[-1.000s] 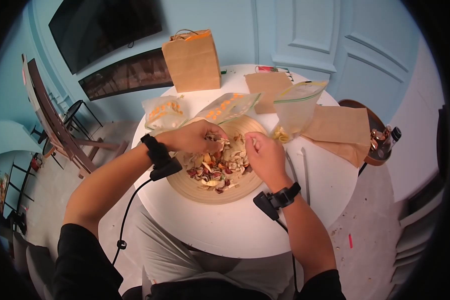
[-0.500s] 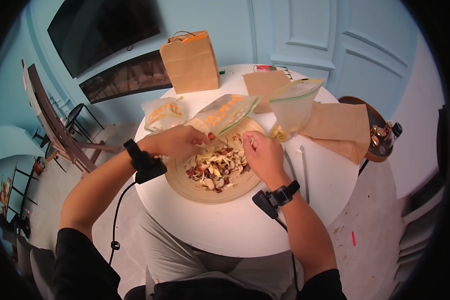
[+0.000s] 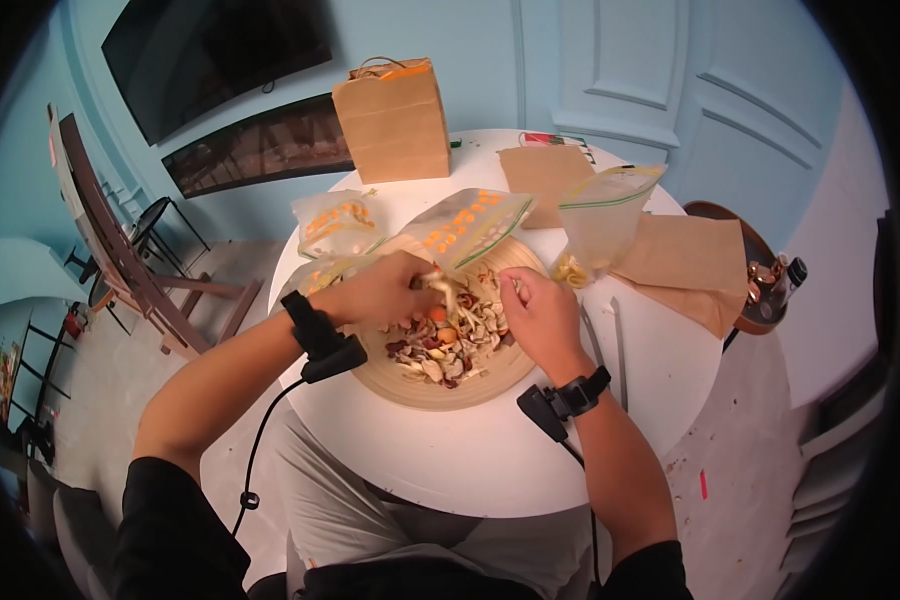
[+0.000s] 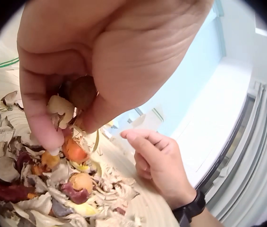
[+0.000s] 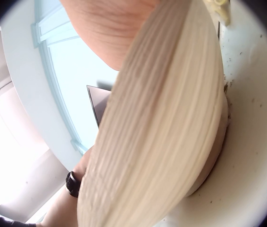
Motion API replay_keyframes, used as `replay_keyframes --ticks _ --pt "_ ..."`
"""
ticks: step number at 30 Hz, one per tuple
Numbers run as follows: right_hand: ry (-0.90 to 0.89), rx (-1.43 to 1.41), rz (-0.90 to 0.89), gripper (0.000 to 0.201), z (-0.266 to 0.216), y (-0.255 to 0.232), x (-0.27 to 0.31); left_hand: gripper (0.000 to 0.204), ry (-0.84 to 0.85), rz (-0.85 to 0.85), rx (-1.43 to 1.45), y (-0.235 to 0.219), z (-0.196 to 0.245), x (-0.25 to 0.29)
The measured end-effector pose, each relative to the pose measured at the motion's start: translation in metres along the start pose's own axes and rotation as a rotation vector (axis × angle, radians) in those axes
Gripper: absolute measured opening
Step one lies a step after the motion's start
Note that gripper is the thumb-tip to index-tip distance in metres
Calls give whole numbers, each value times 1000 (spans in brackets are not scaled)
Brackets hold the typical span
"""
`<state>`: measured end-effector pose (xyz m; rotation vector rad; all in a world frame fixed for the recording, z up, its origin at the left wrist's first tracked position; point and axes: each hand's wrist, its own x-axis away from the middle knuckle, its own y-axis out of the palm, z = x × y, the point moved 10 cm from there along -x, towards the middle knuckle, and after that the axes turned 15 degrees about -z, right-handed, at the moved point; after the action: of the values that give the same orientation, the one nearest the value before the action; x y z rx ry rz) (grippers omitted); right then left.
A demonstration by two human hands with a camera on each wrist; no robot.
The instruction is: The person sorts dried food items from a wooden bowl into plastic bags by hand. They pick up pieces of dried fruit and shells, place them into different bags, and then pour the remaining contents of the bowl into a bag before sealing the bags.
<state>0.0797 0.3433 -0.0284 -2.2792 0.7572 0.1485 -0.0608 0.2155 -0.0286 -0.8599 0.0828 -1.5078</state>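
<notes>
**Spill and breakage risk at close quarters**

Left hand [image 3: 390, 292] low over the left part of a round ribbed wooden plate [image 3: 420, 399]. Its grip is clamped: thumb and fingers curled round a pale dried slice [image 4: 61, 109] and a brown rounded piece [image 4: 83, 92]. Below, the heap of dried petals and slices [image 3: 475, 340] lies in the plate, orange balls [image 4: 75, 150] among it.

Right hand [image 3: 548, 318] at the right rim, fingers bent inward. Cannot tell whether that grip holds anything; the plate's side fills much of the right wrist view.

Risks, as I judge them:

- Petals look thin and brittle; a hard pinch would crumble them.
- Odd shapes share one grip. Loosen for one, and the other likely drops.
- A frosted zip bag with orange marks [image 3: 477, 228] lies at the rear rim, near the left fingers. A snagged knuckle could drag it through the heap.
- Weight on the right rim might tip the plate, shedding bits onto the worktop [image 3: 400, 450], where specks [image 5: 227, 88] show beside it.
</notes>
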Motion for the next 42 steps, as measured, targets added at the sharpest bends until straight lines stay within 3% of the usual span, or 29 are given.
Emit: replay_keyframes --ticks 6,9,15,18,30,39,42 --pt "1 9 -16 16 0 0 -1 26 39 -47 565 -3 -3 8" --pt "4 25 -25 16 -2 -1 -1 25 70 -90 701 -1 -8 7" --pt "-16 22 -4 16 -3 -2 0 24 34 -76 468 1 -4 7" --pt "-19 20 -1 16 -2 -1 0 31 1 -29 25 -10 -7 8" --pt "-10 14 -20 17 0 1 -1 47 -3 133 -382 -26 9 26" --pt "5 13 -54 17 1 4 -2 50 -96 35 -601 8 0 10" --pt "19 35 -56 17 -2 1 -2 43 28 102 -597 9 1 3"
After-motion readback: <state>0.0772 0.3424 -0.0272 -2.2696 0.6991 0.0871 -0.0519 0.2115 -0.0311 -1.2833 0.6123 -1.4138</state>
